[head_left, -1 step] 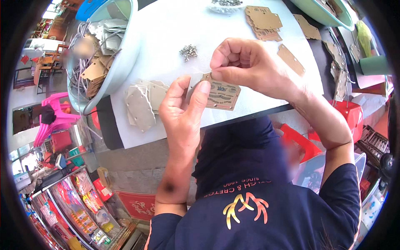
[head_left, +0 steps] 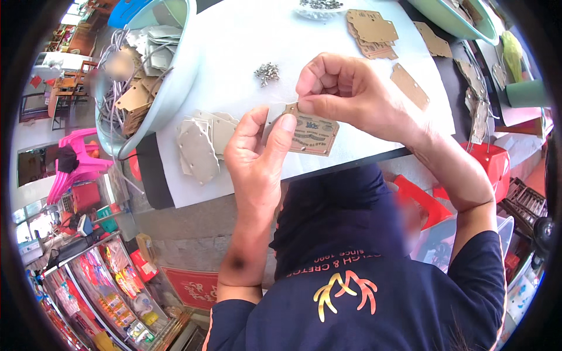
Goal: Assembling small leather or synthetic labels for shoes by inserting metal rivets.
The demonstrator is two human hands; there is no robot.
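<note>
**Both hands pinch a brown cardboard tag over the white surface**

White surface point(head_left: 246, 35) fills the upper middle of the view; all places below are given from it. Pale basin point(head_left: 181, 76) sits at its left edge, stuffed with grey and brown tags and cords. A second, green basin point(head_left: 453, 20) sits at its top right corner, partly cut off by the frame.

Left hand point(head_left: 257, 158) hangs over the near edge of the surface, thumb and fingers clamped on the left end of the brown printed tag point(head_left: 313, 136). Right hand point(head_left: 345, 93) is over the middle of the surface, fingers pinched together on the tag's top left corner. The tag is held in the air just above the near edge, printed face up, slightly tilted, small holes along its edges.

Stack of grey tags point(head_left: 202, 146) lies on the near left part of the surface, just left of the left hand. Pile of brown tags point(head_left: 372, 32) lies at the far right part. A single brown tag point(head_left: 410, 86) lies on the right part, partly behind the right hand. Small heap of metal eyelets point(head_left: 267, 72) lies on the middle of the surface, above the hands.
</note>
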